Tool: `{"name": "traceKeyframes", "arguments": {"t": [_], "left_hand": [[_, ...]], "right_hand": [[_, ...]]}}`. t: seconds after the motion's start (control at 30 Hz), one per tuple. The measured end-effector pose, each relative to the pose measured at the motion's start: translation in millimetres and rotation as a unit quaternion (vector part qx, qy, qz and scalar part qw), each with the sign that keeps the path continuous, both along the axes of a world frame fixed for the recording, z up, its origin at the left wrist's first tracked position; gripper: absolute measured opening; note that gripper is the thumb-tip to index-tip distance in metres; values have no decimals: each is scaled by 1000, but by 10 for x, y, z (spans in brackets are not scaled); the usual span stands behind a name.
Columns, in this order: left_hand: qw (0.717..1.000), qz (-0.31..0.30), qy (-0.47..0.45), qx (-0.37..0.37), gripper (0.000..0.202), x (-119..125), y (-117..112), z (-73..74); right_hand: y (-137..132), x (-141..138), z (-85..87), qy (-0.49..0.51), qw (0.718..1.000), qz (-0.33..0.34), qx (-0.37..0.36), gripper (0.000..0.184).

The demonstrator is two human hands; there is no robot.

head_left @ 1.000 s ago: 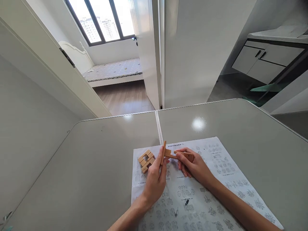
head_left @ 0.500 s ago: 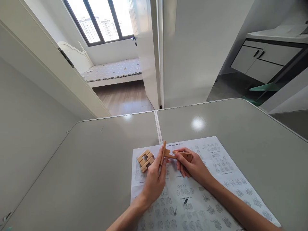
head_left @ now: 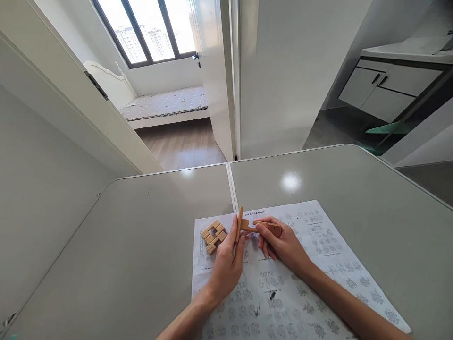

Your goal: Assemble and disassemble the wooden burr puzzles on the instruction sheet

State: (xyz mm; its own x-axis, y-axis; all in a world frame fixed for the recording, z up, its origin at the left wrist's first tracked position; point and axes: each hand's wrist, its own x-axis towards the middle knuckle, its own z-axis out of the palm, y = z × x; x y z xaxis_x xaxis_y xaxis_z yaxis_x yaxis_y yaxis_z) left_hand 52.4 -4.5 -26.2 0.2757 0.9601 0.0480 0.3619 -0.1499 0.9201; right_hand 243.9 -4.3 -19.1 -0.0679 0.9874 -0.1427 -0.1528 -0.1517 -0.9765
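Observation:
Between the fingers and thumb of my left hand (head_left: 228, 262) is a flat wooden puzzle piece (head_left: 239, 224), tilted nearly upright. My right hand (head_left: 281, 241) pinches notched wooden puzzle pieces (head_left: 273, 228) that point left. Their left end meets the flat piece; whether they are locked together I cannot tell. Left of my left hand lies a cluster of wooden puzzle blocks (head_left: 214, 235) with a square gap in its middle, partly behind my fingers. Under both hands a printed sheet (head_left: 262, 307) with small line drawings of puzzle pieces is spread out.
The grey-green table (head_left: 152, 245) has a pale seam (head_left: 231, 186) running from its far edge to the sheet. Beyond the table are an open door (head_left: 215, 75), a bed (head_left: 166, 104) and, at the right, a white cabinet (head_left: 385, 87).
Hardly anything differs. Both hands hold the same wooden pieces in nearly the same pose, and the whole view has shifted very slightly.

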Motion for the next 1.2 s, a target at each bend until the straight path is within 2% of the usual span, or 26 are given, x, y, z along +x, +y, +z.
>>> {"name": "traceKeyframes", "arguments": {"t": [0.47,0.97,1.13,1.2], "left_hand": [[999,-24,-24,-10,63,6,0,3],[999,-44,-22,-5,60,9,8,33],[994,-107,-27,0,61,32,-25,67],[993,-113,-29,3,61,42,-41,70]], "right_hand": [[-20,-46,-26,13,1000,-23,14,49],[-9,-32,-21,8,1000,0,15,45],[-22,-81,-12,-3,1000,3,26,46],[-29,-91,-20,-6,1000,6,27,46]]}}
